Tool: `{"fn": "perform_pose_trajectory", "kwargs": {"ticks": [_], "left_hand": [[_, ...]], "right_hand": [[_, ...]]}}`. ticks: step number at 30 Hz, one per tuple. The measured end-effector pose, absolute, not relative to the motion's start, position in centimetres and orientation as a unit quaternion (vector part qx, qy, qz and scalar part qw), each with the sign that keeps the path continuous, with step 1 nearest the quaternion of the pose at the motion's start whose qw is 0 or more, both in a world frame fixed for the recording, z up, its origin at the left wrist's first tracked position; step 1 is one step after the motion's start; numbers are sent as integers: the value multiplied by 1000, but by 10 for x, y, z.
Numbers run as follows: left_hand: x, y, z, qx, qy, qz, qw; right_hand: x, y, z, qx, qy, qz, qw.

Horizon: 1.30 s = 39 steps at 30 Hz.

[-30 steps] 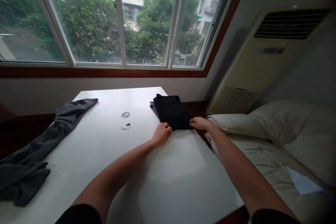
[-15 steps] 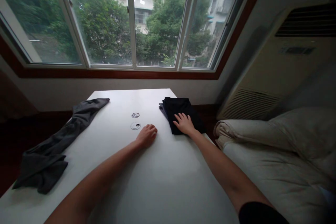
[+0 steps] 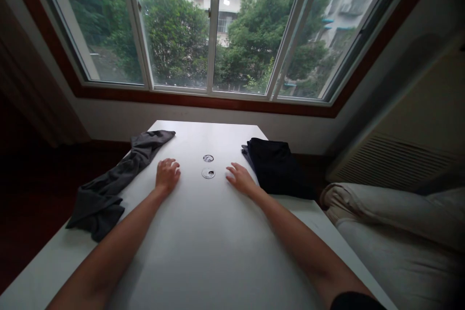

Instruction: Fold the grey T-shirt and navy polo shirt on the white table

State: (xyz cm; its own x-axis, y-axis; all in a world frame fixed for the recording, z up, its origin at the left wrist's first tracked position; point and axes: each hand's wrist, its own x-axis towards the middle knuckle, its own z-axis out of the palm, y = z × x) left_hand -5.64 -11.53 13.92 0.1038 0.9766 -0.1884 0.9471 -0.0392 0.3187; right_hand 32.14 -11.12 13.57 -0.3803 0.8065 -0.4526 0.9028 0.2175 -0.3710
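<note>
My left hand is over the white table, just right of a crumpled dark grey garment. Its fingers are parted and curled a little, with nothing in them. That garment lies along the table's left edge and partly hangs over it. My right hand is also empty, fingers spread, left of a folded black garment. Under the black cloth, a greyish folded edge sticks out on its left side. The stack reaches the table's right edge.
Two round grommets are set in the tabletop between my hands. A window fills the wall beyond the table. To the right are a pale cushioned seat and a large vented unit. A curtain hangs at the left.
My right hand has left the folded black garment and moved left over the table. My left hand has moved left towards the grey garment. The camera view has turned left.
</note>
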Motion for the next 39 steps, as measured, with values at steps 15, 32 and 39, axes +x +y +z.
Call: {"fn": "perform_pose_trajectory", "kwargs": {"ticks": [15,32,39], "left_hand": [[-156,-120,175,488,867,-88,53],[55,-164,243,725,561,-157,369],[64,-179,341,739,256,-65,620]], "right_hand": [[310,-127,111,554,751,-358,-21],[290,-126,133,562,737,-369,-68],[253,-128,176,526,731,-404,-163]]}}
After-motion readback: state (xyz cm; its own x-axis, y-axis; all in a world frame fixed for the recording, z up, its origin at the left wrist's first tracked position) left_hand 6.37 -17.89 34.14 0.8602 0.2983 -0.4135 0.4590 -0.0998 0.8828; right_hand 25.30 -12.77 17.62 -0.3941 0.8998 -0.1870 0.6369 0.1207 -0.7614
